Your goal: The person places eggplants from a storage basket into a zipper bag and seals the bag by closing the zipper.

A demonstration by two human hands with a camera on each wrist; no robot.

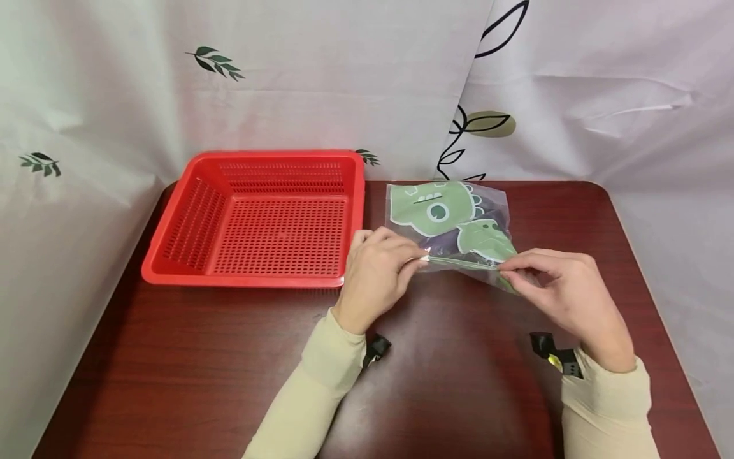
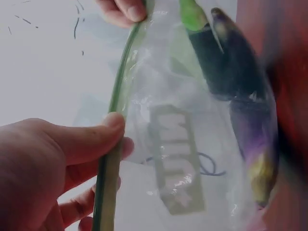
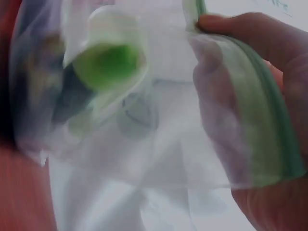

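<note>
A clear zip bag [image 1: 436,210] printed with green cartoon dinosaurs lies toward the back of the table, its zip edge raised toward me. My left hand [image 1: 375,274] pinches the left end of that zip strip [image 2: 115,101] between thumb and fingers. Farther right along the same strip, my right hand [image 1: 568,287] pinches it with thumb and forefinger. Through the plastic, long dark purple items [image 2: 240,86] with green and yellowish ends show at the bottom of the bag; their exact kind is unclear. The right wrist view is blurred, with a bright green part [image 3: 108,65] behind the plastic.
Left of the bag stands a red perforated plastic basket [image 1: 252,282], with nothing seen inside. The dark red-brown wooden table [image 1: 229,357] carries everything. White cloth [image 1: 321,83] with leaf prints hangs behind it and at both sides.
</note>
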